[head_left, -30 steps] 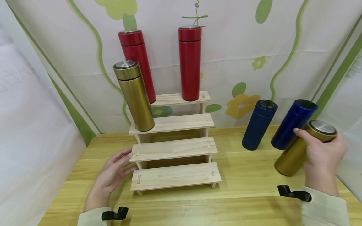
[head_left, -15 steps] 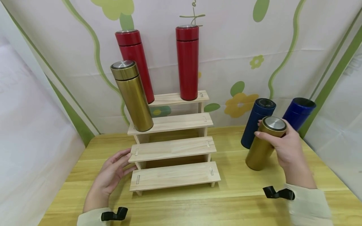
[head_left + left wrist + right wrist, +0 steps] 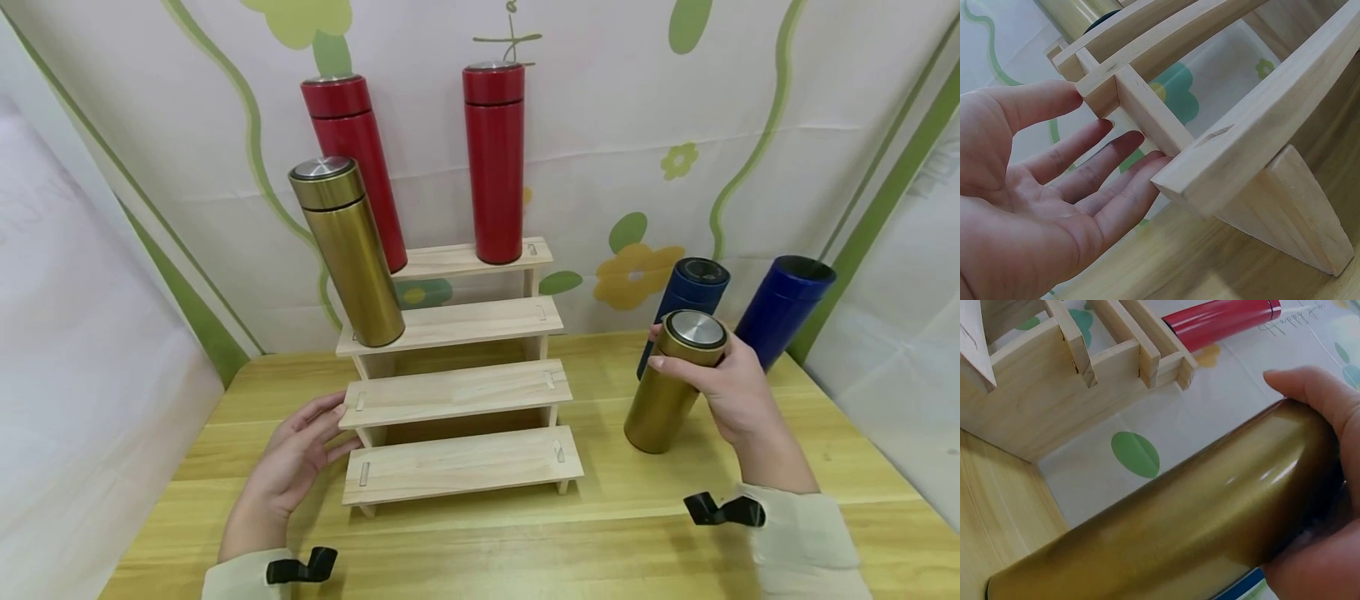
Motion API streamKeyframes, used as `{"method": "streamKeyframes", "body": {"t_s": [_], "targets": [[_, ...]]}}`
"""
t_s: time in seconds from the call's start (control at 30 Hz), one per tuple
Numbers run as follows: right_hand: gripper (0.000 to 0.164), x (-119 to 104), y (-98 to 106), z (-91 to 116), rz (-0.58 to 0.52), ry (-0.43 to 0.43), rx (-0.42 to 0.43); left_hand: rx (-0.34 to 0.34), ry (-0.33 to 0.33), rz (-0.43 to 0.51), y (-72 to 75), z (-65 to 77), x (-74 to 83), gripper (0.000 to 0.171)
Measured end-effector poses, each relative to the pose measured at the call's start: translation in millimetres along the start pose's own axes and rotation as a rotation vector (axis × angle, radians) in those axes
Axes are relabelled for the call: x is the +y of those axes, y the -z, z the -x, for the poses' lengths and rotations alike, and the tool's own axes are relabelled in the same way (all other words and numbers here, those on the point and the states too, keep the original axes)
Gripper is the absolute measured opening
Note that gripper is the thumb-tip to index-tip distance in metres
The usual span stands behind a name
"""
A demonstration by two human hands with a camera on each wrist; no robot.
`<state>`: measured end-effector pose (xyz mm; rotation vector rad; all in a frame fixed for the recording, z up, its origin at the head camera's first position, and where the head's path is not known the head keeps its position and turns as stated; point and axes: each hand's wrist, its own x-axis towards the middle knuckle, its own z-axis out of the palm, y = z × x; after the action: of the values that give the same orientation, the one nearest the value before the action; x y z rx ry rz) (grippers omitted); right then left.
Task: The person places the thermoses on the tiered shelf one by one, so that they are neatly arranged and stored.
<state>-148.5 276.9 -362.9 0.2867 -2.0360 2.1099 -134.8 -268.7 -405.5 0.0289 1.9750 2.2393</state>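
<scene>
My right hand (image 3: 738, 396) grips a gold thermos (image 3: 663, 408) near its steel-topped lid, thumb on one side and fingers round the other. The thermos leans slightly, low over the table right of a four-step wooden display rack (image 3: 457, 390). In the right wrist view the gold body (image 3: 1166, 506) crosses the picture, its lid hidden by the hand. My left hand (image 3: 288, 462) rests at the rack's left side. In the left wrist view its loosely extended fingers (image 3: 1085, 172) touch the step ends, with the thumb on a board's tip. Another gold thermos (image 3: 352, 258) stands on the rack's second-highest step, left end.
Two red thermoses (image 3: 495, 167) stand on the top step. Behind the held thermos are a dark blue thermos (image 3: 693, 287) and a brighter blue one (image 3: 787, 304), both upright on the wooden table (image 3: 480, 550). A patterned cloth (image 3: 600, 108) hangs behind everything.
My right hand has carried the gold thermos leftward, from in front of the brighter blue thermos to in front of the dark blue one, nearer the rack. The left hand stays put.
</scene>
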Motion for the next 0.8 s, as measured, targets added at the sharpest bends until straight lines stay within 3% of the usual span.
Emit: {"method": "streamKeyframes", "body": {"t_s": [0.27, 0.57, 0.8], "targets": [[0.051, 0.4, 10.3, -0.9, 0.059, -0.004, -0.057, -0.002, -0.004, -0.006, 0.9, -1.1, -0.6, 0.026], [0.057, -4.4, 24.9, 3.9, 0.313, -0.044, -0.061, -0.004, -0.004, -0.003, 1.2, -1.3, -0.5, 0.026], [0.061, -6.6, 32.1, 6.6, 0.402, -0.02, -0.077, -0.017, -0.002, 0.002, 1.1, -0.6, -0.5, 0.023]]}}
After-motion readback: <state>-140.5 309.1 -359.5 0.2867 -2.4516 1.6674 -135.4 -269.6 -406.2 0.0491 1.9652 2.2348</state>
